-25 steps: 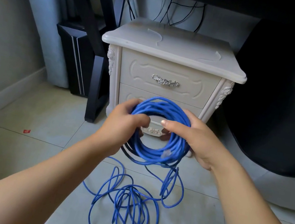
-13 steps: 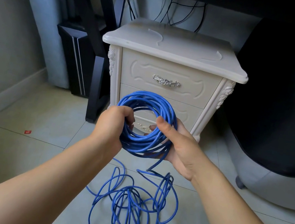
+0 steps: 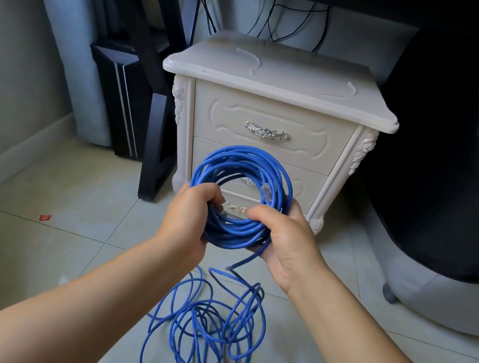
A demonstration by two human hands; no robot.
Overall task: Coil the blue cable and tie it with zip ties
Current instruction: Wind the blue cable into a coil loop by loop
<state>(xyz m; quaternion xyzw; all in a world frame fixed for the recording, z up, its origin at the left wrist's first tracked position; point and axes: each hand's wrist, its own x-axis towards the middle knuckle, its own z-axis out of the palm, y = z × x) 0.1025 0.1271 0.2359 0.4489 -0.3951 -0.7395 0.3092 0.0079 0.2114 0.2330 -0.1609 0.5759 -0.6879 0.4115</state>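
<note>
the cable point(image 3: 241, 181) is in two parts. its wound part, a round coil point(image 3: 247, 158) of many turns, stands upright in the air in front of the nightstand point(image 3: 267, 141), level with the lower drawer. both hands hold it by its lower arc, so most of the ring rises above them.

the left hand point(image 3: 190, 214) grips the lower left of the coil, its fingers curled round the bundle and its thumb hooked through the opening. the right hand point(image 3: 282, 237) grips the lower right, thumb laid across the front of the strands and fingers wrapped behind them. the two thumbs are near each other inside the ring but apart. a clear plug point(image 3: 266, 190) lies against the inner right side of the coil, above the right thumb.

from the bottom of the coil, beside the heel of the right hand, a single strand drops to the floor point(image 3: 26, 256). there the rest of the cable lies in a loose tangle point(image 3: 205, 329) of overlapping loops, below and between the forearms.

two pale curved zip ties point(image 3: 257, 61) lie apart on the worktop point(image 3: 280, 89) of the nightstand, one toward the left rear and one toward the right edge, well beyond the hands.

a small red scrap point(image 3: 45, 217) lies on the tiles to the left. a black chair point(image 3: 454, 187) stands to the right of the nightstand.
</note>
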